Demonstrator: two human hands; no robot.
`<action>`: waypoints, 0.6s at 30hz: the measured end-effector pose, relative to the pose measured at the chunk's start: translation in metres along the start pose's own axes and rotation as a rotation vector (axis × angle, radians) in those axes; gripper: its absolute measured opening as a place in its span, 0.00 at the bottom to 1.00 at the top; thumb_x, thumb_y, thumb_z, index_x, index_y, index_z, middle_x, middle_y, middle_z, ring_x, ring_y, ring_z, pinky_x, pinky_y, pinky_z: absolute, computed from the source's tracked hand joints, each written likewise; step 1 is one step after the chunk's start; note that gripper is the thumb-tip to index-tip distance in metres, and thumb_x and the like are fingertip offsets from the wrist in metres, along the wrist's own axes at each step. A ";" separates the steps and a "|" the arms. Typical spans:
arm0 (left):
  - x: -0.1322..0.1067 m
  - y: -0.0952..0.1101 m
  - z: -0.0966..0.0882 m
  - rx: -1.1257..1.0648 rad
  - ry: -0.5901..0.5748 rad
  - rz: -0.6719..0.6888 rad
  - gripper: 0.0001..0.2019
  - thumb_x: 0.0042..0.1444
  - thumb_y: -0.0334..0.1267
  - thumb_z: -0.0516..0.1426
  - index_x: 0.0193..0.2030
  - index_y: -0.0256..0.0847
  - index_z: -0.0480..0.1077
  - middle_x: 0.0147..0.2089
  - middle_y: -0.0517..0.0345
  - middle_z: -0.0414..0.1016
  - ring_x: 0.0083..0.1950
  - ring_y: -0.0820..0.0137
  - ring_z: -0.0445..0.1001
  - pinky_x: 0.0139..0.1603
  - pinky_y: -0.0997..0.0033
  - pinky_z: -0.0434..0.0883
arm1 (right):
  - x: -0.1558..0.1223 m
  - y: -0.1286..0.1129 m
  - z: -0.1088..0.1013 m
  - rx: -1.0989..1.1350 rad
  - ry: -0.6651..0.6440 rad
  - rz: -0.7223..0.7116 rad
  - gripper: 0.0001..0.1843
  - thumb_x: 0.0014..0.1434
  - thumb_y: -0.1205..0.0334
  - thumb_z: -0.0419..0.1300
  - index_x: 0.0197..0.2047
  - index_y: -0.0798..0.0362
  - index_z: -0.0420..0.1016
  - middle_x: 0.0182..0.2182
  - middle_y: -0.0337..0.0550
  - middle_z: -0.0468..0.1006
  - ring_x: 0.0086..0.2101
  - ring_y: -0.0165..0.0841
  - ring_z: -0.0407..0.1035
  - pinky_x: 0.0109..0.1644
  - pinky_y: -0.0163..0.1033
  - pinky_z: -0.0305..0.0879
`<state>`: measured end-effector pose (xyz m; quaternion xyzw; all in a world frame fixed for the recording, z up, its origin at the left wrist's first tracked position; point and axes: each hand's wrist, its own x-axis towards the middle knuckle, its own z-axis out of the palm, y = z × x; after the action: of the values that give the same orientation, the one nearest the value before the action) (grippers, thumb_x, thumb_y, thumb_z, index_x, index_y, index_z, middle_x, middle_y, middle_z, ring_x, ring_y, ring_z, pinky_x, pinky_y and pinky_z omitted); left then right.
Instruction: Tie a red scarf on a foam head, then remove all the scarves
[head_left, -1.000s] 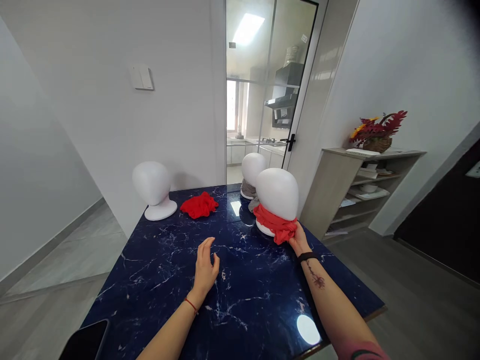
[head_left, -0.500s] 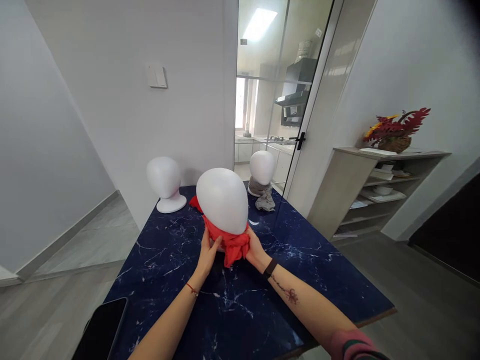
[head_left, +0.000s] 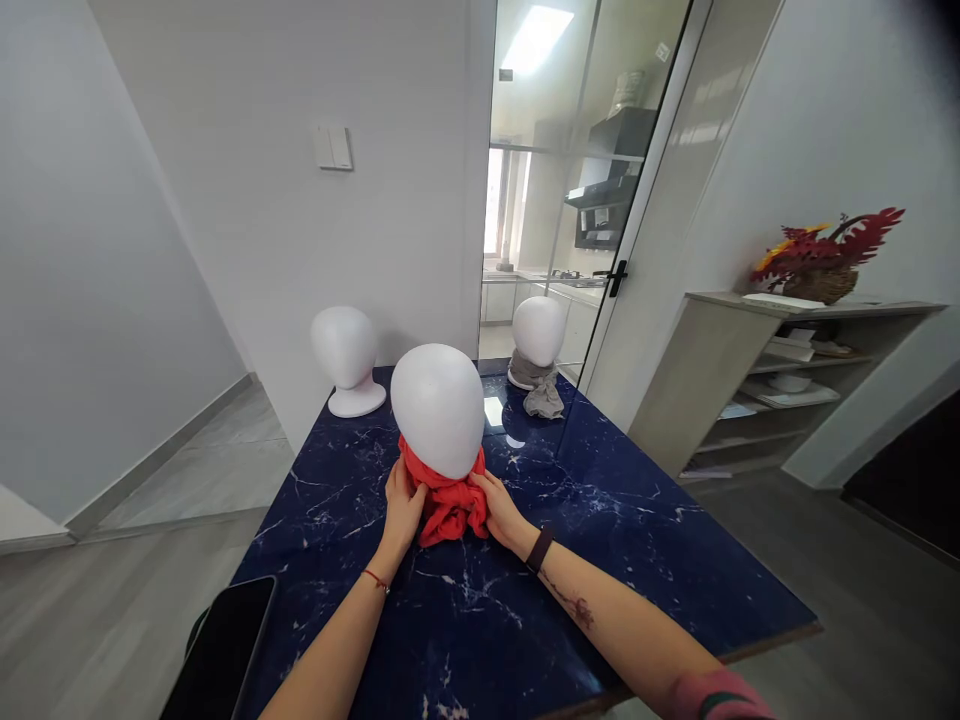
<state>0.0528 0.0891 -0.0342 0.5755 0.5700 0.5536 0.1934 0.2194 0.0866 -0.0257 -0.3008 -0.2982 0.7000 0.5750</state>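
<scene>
Grasping the bunched red cloth scarf [head_left: 452, 508] from both sides, the fingers of the left hand [head_left: 403, 507] and right hand [head_left: 506, 512] likely steady it around the lower part of the smooth white mannequin head [head_left: 437, 408], midway along the dark-blue marbled surface [head_left: 337, 540]; folds hide how firmly. Far right, a grey cloth scarf [head_left: 544, 397] wraps another white head [head_left: 539, 330].

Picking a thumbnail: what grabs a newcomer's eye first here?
The red scarf around the neck of the white front head, between the left grip and right grip. Behind it on the dark blue table: the bare left head, and the right head with its gray scarf.
</scene>
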 end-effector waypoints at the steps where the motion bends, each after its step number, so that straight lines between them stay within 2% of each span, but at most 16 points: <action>1: -0.002 0.004 -0.001 0.073 0.056 -0.034 0.25 0.51 0.39 0.55 0.57 0.38 0.61 0.56 0.45 0.65 0.59 0.56 0.62 0.60 0.50 0.59 | 0.001 0.001 -0.001 -0.010 0.007 -0.004 0.14 0.45 0.59 0.67 0.37 0.52 0.75 0.36 0.41 0.80 0.36 0.34 0.74 0.45 0.38 0.69; 3: -0.008 0.014 -0.004 0.228 0.149 -0.065 0.17 0.51 0.37 0.55 0.48 0.37 0.65 0.47 0.46 0.68 0.52 0.57 0.66 0.54 0.51 0.64 | 0.002 0.003 -0.004 -0.047 0.018 -0.039 0.14 0.44 0.59 0.67 0.37 0.51 0.75 0.36 0.41 0.80 0.36 0.33 0.74 0.45 0.38 0.69; 4: -0.011 0.019 -0.006 0.296 0.146 -0.031 0.11 0.51 0.36 0.54 0.42 0.38 0.66 0.43 0.49 0.68 0.47 0.59 0.67 0.50 0.54 0.66 | 0.002 0.003 -0.005 -0.070 0.021 -0.066 0.14 0.45 0.59 0.67 0.37 0.51 0.75 0.37 0.41 0.80 0.37 0.33 0.74 0.45 0.37 0.69; 5: -0.015 0.025 -0.009 0.353 0.097 0.041 0.06 0.53 0.34 0.53 0.37 0.39 0.66 0.39 0.52 0.67 0.44 0.61 0.67 0.47 0.57 0.67 | 0.003 0.003 -0.006 -0.091 0.023 -0.090 0.15 0.45 0.58 0.67 0.38 0.51 0.75 0.38 0.41 0.80 0.37 0.33 0.74 0.45 0.37 0.69; 7: -0.020 0.036 -0.014 0.453 -0.080 0.243 0.05 0.55 0.32 0.50 0.33 0.41 0.67 0.36 0.55 0.67 0.40 0.64 0.68 0.44 0.62 0.66 | 0.002 0.003 -0.007 -0.113 0.027 -0.122 0.16 0.45 0.57 0.67 0.39 0.51 0.75 0.39 0.41 0.80 0.38 0.32 0.74 0.45 0.36 0.69; 10: -0.023 0.042 -0.022 0.609 -0.276 0.436 0.08 0.56 0.34 0.51 0.40 0.44 0.71 0.39 0.54 0.69 0.43 0.63 0.68 0.43 0.63 0.65 | 0.002 0.002 -0.007 -0.086 0.024 -0.106 0.17 0.45 0.57 0.68 0.39 0.52 0.75 0.39 0.41 0.80 0.38 0.32 0.73 0.44 0.36 0.69; 14: -0.018 0.034 -0.028 0.732 -0.373 0.431 0.07 0.56 0.37 0.53 0.38 0.44 0.72 0.42 0.52 0.70 0.47 0.60 0.69 0.45 0.61 0.65 | 0.004 0.000 -0.009 -0.042 0.045 -0.058 0.16 0.44 0.58 0.68 0.37 0.52 0.73 0.36 0.40 0.80 0.34 0.31 0.74 0.40 0.35 0.70; 18: -0.009 0.028 -0.035 0.693 -0.397 0.383 0.06 0.53 0.35 0.55 0.36 0.44 0.72 0.44 0.51 0.70 0.47 0.61 0.69 0.46 0.62 0.66 | 0.009 -0.006 -0.014 -0.036 0.104 -0.057 0.13 0.45 0.60 0.67 0.35 0.51 0.71 0.31 0.37 0.79 0.30 0.30 0.74 0.35 0.34 0.70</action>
<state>0.0374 0.0599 -0.0033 0.7968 0.5569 0.2344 -0.0116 0.2318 0.0971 -0.0308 -0.3385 -0.2890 0.6612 0.6039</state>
